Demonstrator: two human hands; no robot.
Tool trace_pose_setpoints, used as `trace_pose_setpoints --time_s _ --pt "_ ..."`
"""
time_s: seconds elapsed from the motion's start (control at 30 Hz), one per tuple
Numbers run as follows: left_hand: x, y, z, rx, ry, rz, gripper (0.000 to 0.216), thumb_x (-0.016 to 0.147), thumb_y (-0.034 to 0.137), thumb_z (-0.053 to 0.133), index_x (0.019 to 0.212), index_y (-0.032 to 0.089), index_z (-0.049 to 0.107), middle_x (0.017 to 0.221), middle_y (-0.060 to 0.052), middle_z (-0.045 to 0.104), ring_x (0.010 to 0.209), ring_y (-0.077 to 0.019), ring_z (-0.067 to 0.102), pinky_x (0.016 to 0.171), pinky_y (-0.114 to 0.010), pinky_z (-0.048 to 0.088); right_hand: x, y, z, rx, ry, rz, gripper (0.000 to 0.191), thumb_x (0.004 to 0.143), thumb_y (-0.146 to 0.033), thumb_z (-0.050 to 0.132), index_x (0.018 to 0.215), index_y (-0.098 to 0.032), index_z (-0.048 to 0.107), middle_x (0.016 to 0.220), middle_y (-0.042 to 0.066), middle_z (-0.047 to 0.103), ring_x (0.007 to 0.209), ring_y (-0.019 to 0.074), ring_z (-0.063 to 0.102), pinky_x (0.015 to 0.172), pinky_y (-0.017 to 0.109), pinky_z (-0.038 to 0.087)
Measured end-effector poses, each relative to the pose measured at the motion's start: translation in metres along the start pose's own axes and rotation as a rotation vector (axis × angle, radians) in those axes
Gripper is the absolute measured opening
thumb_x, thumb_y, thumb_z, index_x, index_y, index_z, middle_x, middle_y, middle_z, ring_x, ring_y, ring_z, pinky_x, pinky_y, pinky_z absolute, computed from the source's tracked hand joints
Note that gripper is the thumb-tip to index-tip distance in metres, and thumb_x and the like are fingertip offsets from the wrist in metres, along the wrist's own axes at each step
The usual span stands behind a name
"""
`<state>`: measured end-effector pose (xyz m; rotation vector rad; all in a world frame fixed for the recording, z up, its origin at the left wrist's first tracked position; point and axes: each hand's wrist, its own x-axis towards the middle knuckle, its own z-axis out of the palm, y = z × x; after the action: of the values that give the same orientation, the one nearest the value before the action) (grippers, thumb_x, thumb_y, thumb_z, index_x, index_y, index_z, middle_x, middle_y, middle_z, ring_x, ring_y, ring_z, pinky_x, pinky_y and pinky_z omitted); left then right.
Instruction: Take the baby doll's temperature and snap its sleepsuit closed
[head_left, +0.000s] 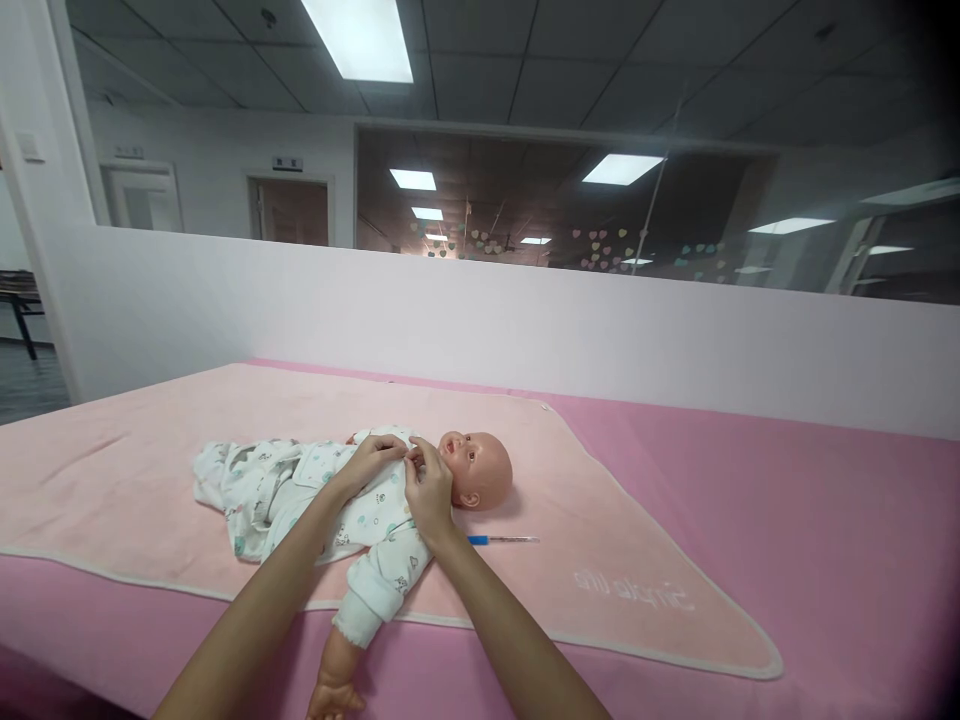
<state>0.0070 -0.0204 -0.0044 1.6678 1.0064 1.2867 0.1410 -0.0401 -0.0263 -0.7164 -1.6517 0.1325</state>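
Note:
A baby doll (482, 470) lies on its back, its head to the right, dressed in a white printed shirt (386, 500) and matching trousers (259, 490). My left hand (376, 460) rests on the upper chest, fingers bent and closed at the front of the shirt near the collar. Right beside it, my right hand (429, 492) pinches the same part of the shirt below the doll's chin. The fingertips of both hands almost meet; the exact bit of cloth between them is too small to make out. One doll arm (339, 665) stretches toward me over the mat's edge.
A thermometer (504, 540) with a blue end lies on the peach mat (630, 560), just right of my right wrist. Under the mat is a pink surface (817, 520). A low white wall (525, 320) with glass above it stands behind.

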Motion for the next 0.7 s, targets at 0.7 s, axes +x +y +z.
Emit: trace_pose_setpoints --time_s 0.7 --pt "-0.012 0.021 -0.022 -0.210 -0.004 -0.057 0.026 0.069 0.036 0.060 0.081 0.014 0.067 0.085 -0.007 0.063 0.081 -0.0173 0.055 0.076 -0.027 0.042 -0.002 -0.011 -0.001 -0.062 0.024 -0.008 0.024 0.086 -0.016 0.037 0.102 -0.021 0.053 0.095 0.006 0.054 0.091 0.0167 0.051 0.083 0.033 0.044"
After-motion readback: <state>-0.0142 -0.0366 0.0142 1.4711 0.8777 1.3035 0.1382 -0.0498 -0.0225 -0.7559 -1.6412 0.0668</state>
